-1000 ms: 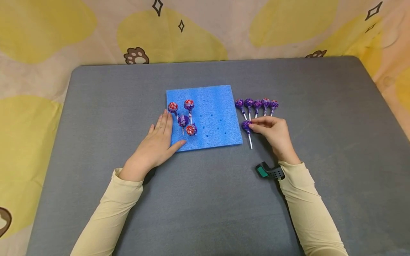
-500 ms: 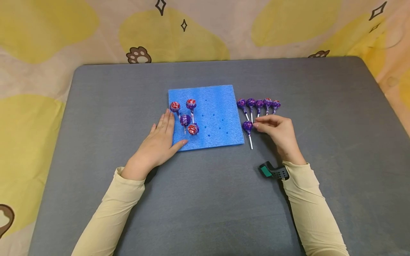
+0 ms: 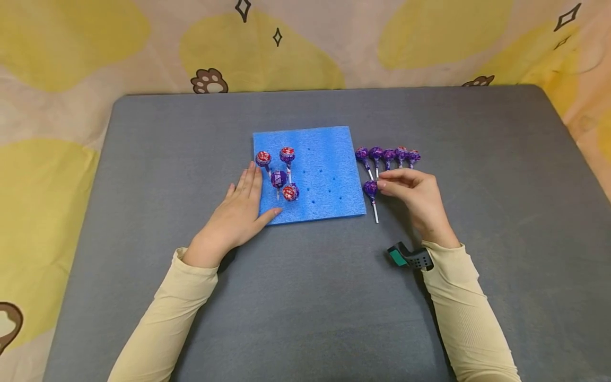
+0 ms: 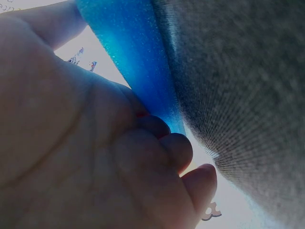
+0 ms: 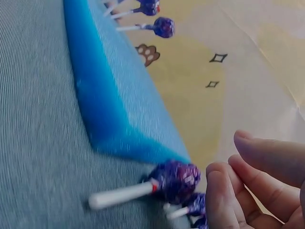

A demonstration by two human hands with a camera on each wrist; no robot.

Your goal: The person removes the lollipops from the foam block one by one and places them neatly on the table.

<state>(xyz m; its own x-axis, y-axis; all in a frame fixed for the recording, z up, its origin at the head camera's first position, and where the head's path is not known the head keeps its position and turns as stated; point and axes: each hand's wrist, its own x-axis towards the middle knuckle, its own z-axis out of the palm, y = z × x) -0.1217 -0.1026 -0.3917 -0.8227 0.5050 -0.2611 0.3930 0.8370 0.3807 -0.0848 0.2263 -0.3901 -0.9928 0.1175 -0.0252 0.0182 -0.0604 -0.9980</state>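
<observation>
In the head view, my left hand (image 3: 235, 212) lies with straight fingers along the left edge of a blue foam board (image 3: 329, 154), its thumb over the front edge. Several purple-and-red wrapped lollipops (image 3: 287, 155) stand in the left part of the board. Just off the board's right side, a lollipop (image 3: 370, 189) lies on the table, stick toward me. My right hand (image 3: 415, 201) is right beside that lollipop's head. In the right wrist view, the thumb (image 5: 220, 195) and forefinger are spread with nothing between them, close to the lollipop (image 5: 177, 181) but apart from it.
Behind the right hand several more lollipops (image 3: 389, 155) lie in a row, sticks partly hidden by the fingers. Small holes dot the board's middle and right. A black strap with a green piece (image 3: 410, 257) is at the right wrist. The grey table (image 3: 305, 297) meets a patterned cloth (image 3: 305, 48) behind.
My right fingers have let go of the front lollipop and moved slightly right of its head. The left hand keeps its place on the board. The head view has shifted a little.
</observation>
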